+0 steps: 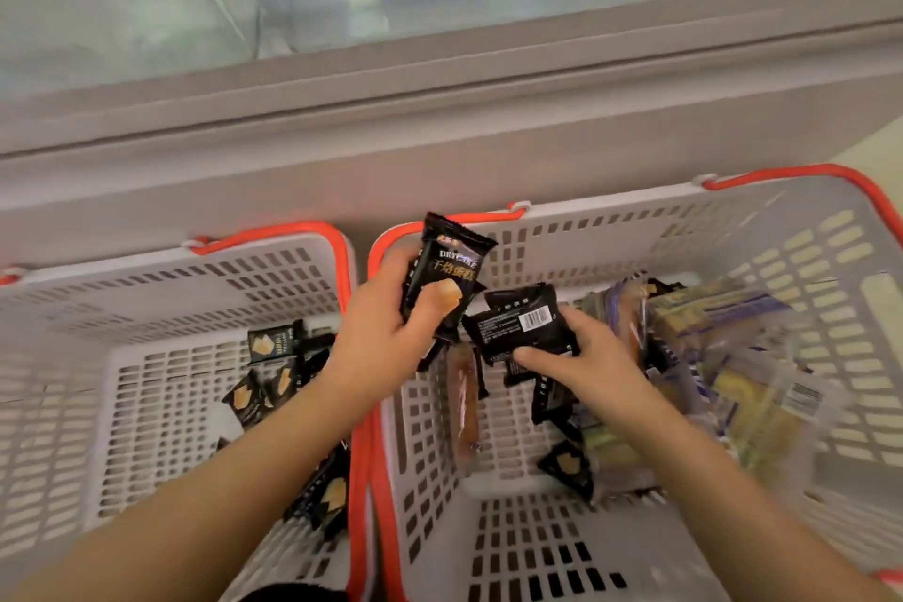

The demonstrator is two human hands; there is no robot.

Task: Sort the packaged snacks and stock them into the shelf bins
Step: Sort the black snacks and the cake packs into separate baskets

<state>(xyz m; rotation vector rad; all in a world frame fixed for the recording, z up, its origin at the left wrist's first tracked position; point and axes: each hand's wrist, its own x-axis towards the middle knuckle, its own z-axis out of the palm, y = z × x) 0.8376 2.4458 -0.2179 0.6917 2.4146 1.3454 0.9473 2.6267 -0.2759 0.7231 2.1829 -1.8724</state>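
Two white slotted baskets with red handles stand side by side: the left basket (161,269) and the right basket (635,215). My left hand (386,332) grips a black snack packet (452,269) upright over the gap between them. My right hand (586,357) pinches another black packet (518,325), barcode side up, inside the right basket. Several black packets (266,345) lie in the left basket. A mixed pile of green and clear packets (723,357) fills the right basket's right side, with an orange-brown packet (464,401) near its left wall.
A grey chest cabinet with a glass top (440,78) runs along behind both baskets. A black packet (569,467) lies loose on the right basket's floor. The front floor of the right basket (537,552) shows bare slots.
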